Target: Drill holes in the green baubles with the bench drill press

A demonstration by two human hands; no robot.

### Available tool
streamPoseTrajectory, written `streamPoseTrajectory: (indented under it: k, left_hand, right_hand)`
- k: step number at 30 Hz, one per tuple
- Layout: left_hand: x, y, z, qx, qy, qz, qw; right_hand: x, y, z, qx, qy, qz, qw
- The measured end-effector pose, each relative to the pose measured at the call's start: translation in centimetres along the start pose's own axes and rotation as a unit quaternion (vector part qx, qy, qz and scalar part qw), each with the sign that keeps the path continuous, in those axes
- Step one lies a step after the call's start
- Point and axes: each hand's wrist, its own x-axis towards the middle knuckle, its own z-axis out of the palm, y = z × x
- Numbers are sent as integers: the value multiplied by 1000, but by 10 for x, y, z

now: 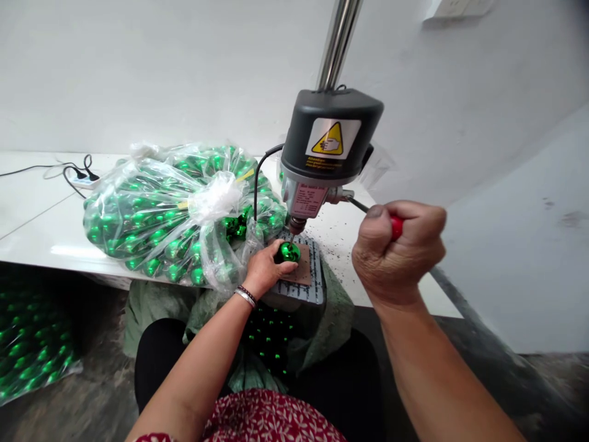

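Observation:
A shiny green ball (290,252) rests on a brown pad (302,274) over the grey base plate (316,288) of a small drill press (331,132). My left hand (267,267) grips the ball from its left side, thumb and fingers around it. Directly above, the drill's chuck (297,224) points down, and its bit meets or nearly meets the ball's top. My right hand (399,245) is closed around the red knob (396,228) of the feed lever, to the right of the drill.
Clear plastic bags of green balls (156,227) cover the white table (27,245) at left. Dark crumbs lie right of the base. Another bag of green balls (34,344) stands on the floor. An open sack (271,337) with green balls sits below the base.

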Motion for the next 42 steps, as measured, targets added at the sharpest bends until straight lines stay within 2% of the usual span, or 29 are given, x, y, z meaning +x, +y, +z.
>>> streamPoseTrajectory:
  k: [6,13,15,18,20,23,25,29,31,33,35,37,38,40,42]
  left_hand:
    - [0,-3,1,10,4,11,1000]
    - [0,-2,0,11,1,9,1000]
    - [1,0,0,9,2,4,1000]
    - [1,4,1,-6,15,-5,1000]
    - [-2,7,0,-31,30,-14,999]
    - [-16,14,-10,-53,33,-2,998]
    - [-32,18,-24,-29,-3,20,999]
    - [-61,22,-55,44,-121,48,991]
    - [-66,23,-67,54,-135,48,988]
    - [-61,23,-76,51,-98,40,993]
    - [-45,23,-84,74,-26,47,996]
    - [-22,21,-90,159,44,59,985]
    - [-10,20,-94,224,60,58,971]
    - [10,16,-100,346,47,26,937]
    - [21,12,-105,420,-8,-11,907]
  right_hand:
    - [-7,0,2,-6,14,-5,1000]
    - [-30,-3,-4,20,-13,-21,999]
    - [-18,-3,-3,24,-5,-5,1000]
    - [26,-1,7,31,-16,32,999]
    - [58,1,15,40,-77,108,990]
    - [90,3,24,37,-133,158,978]
    - [95,2,27,38,-136,165,976]
    - [91,-2,26,45,-133,188,972]
    - [90,-4,25,56,-128,188,972]
    - [91,-5,23,67,-123,184,973]
    - [92,-7,22,66,-129,192,971]
    - [94,-9,21,60,-141,207,966]
    - [94,-9,20,58,-147,212,964]
    - [95,-9,20,60,-152,213,963]
    - [94,-8,20,68,-148,206,965]
